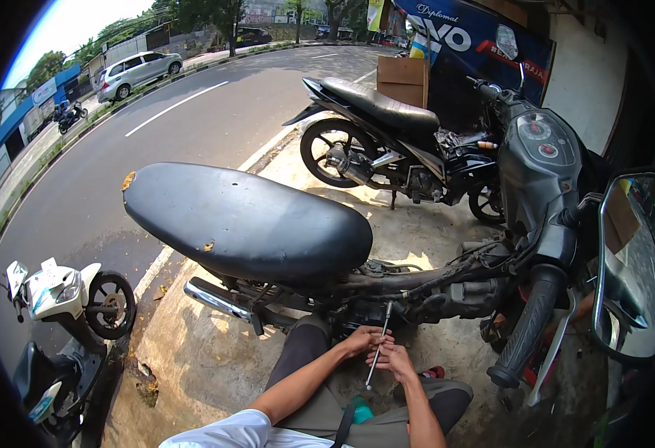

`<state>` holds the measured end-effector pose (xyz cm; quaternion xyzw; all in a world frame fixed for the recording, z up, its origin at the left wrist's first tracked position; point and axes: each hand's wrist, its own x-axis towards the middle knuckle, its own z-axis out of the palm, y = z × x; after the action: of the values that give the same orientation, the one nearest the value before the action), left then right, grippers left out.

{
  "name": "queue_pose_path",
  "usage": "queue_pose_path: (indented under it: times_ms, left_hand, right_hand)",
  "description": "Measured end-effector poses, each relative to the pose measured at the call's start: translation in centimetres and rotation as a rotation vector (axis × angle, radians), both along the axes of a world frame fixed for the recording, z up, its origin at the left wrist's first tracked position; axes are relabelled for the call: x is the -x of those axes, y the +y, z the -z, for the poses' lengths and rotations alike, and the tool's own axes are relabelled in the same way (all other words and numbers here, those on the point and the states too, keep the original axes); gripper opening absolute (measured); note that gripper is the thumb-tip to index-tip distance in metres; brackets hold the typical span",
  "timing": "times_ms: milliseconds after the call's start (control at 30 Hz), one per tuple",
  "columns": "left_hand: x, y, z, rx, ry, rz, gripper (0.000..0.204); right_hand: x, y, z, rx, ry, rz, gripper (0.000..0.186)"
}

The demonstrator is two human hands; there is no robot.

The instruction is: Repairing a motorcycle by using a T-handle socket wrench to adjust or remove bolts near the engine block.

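Note:
Both my hands are at a long, thin silver wrench (pixel 373 369), a rod-like tool held slantwise in front of the nearest motorbike. My left hand (pixel 362 341) pinches it near the middle. Just below and to the right, the fingers of my right hand (pixel 397 361) close round it too. The tool's far end reaches up to the dark engine area (pixel 357 313) under the bike's frame, but whether it touches cannot be seen. Above lies the bike's black seat (pixel 249 220), worn through in spots. Its frame (pixel 424 282) is bare of covers.
At the right, the handlebar grip (pixel 532 321) and a mirror (pixel 629 261) jut toward me. A second black motorbike (pixel 379 104) is parked beyond, near a cardboard box (pixel 403 78). White scooters stand at the left by the road (pixel 215 112), where a silver car (pixel 139 75) is.

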<state>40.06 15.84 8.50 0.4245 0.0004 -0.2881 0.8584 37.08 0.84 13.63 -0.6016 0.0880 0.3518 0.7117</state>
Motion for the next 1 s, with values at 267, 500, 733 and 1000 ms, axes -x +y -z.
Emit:
queue_pose_path:
  times_ms: [267, 500, 733, 1000]
  left_hand:
    - [-0.7, -0.4, -1.7, -0.560, -0.195, -0.177, 0.023]
    - [1.4, -1.1, 0.9, -0.376, -0.295, -0.202, 0.020]
    - [3.5, 1.9, 1.3, -0.187, -0.056, 0.066, 0.021]
    - [1.5, 1.3, 1.3, -0.225, 0.064, -0.046, 0.018]
  right_hand:
    - [-0.9, -0.4, 2.2, 0.277, -0.283, -0.055, 0.015]
    - [1.4, -0.2, 2.7, 0.220, -0.191, 0.078, 0.011]
    - [1.4, 1.7, 2.8, 0.213, -0.120, 0.045, 0.013]
    - [0.0, 1.3, 2.1, 0.285, -0.111, 0.152, 0.021]
